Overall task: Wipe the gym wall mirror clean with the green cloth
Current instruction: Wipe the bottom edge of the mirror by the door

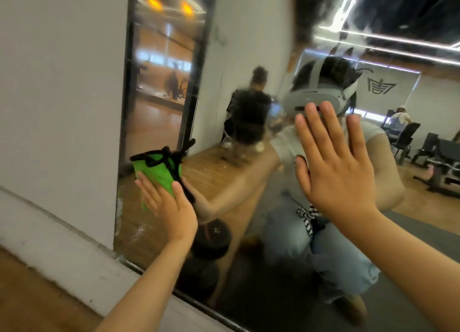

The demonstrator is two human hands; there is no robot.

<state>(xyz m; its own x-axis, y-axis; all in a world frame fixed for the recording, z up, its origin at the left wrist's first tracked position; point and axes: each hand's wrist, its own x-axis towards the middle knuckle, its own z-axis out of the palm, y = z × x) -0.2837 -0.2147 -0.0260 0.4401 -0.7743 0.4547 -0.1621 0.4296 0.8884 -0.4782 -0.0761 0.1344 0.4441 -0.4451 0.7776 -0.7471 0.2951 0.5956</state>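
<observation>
The wall mirror (261, 45) fills most of the view, its glass smeared and hazy. A green cloth (159, 171) with black trim lies flat against the glass near the mirror's lower left edge. My left hand (169, 205) presses on the cloth with straight fingers. Flat on the glass to the right, my right hand (333, 167) rests with its fingers spread and holds nothing. My own reflection shows behind both hands.
A white wall (57, 95) borders the mirror on the left, with a pale baseboard (62, 254) and wood floor (29, 304) below. Reflected in the glass are a dumbbell (211, 239), gym benches (438, 162) and other people.
</observation>
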